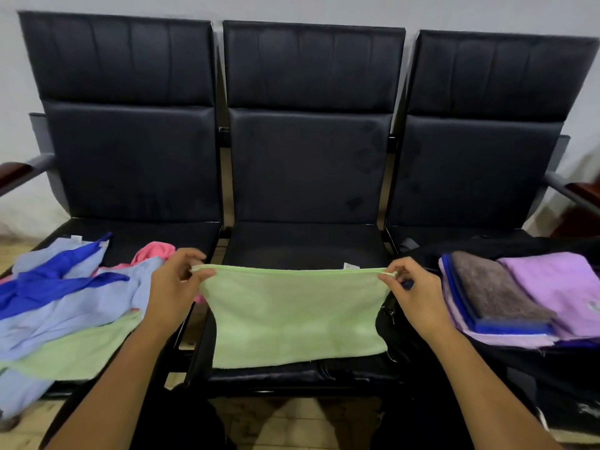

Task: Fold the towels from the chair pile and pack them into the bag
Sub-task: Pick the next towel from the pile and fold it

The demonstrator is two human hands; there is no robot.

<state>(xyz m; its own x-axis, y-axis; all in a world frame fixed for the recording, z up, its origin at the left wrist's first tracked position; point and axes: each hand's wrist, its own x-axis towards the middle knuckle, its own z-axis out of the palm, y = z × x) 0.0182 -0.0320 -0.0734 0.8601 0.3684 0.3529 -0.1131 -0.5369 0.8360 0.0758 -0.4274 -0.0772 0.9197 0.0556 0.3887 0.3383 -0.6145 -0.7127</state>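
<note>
Both forearms reach in from the bottom edge. Left hand (175, 284) and right hand (412, 290) each pinch an upper corner of the pale green towel (295, 316), stretching its top edge taut above the middle seat (302, 245); its lower edge rests on the cushion. Unfolded towels (65, 303) are heaped on the left seat; folded towels (519, 293) lie stacked on the black bag (487, 368), right.

The green towel (292, 316) is soft, matt, fuzzy cloth. The bench (305, 164) has smooth black leather-like padding with a dull sheen, grey metal arms and glossy reddish wooden armrests (13, 172).
</note>
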